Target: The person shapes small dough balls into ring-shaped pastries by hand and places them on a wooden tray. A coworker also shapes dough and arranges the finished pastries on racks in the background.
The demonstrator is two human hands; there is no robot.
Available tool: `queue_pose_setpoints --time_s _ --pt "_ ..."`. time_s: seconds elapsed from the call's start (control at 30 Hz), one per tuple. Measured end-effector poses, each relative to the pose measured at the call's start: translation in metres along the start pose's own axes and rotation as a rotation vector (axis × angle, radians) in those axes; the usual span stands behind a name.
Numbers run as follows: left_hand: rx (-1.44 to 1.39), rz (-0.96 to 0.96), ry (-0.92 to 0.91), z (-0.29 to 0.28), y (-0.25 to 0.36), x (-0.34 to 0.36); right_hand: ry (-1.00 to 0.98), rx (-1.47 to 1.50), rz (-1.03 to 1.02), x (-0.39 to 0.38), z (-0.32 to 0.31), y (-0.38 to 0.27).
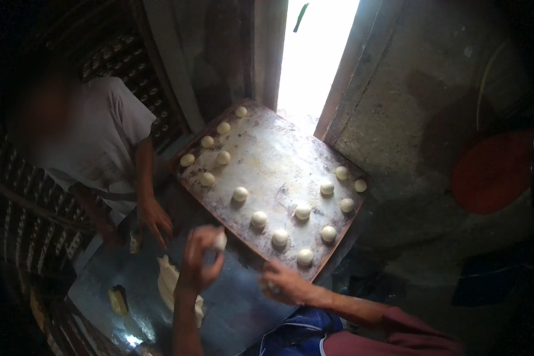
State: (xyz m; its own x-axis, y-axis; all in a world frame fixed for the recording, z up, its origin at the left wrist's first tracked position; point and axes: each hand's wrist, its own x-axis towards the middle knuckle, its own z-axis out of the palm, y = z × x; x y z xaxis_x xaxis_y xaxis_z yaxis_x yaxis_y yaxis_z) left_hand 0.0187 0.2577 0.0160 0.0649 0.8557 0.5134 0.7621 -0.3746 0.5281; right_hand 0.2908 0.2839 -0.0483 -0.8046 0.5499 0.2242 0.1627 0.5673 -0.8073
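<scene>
My left hand [201,255] is closed on a pale dough ball [220,240], just off the near edge of a worn tray [273,154] bearing several round dough balls [258,219]. My right hand [283,285], blurred, has its fingers curled near the tray's near corner; what they hold, if anything, is unclear. Below and left of my left hand, a long, irregular piece of dough [169,279] lies on the dark metal table [237,296], with a small yellowish block or scraper [118,300] farther left.
A co-worker [106,136] stands at the left, one hand [155,219] reaching over the table beside my left hand. Behind are a slotted dark rack [20,196] and a bright narrow doorway [311,65]. A red round object [489,172] is at the right by a rough wall [421,71].
</scene>
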Motion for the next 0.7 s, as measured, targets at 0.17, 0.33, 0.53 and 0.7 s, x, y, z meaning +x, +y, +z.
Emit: queue_pose_setpoints --time_s 0.17,0.33,0.53,0.7 --pt "-0.297 -0.281 -0.141 0.145 -0.083 0.166 0.801 -0.242 -0.125 0.099 -0.100 0.034" --pt "0.207 -0.219 -0.081 0.175 -0.067 0.152 0.588 -0.648 0.271 0.107 -0.090 0.116" --pt "-0.200 -0.768 0.353 0.102 0.068 -0.094 0.236 -0.163 0.090 0.028 0.013 0.011" --pt "-0.058 -1.224 0.336 0.050 0.167 -0.279 -0.248 -0.189 -0.171 0.021 0.145 -0.040"
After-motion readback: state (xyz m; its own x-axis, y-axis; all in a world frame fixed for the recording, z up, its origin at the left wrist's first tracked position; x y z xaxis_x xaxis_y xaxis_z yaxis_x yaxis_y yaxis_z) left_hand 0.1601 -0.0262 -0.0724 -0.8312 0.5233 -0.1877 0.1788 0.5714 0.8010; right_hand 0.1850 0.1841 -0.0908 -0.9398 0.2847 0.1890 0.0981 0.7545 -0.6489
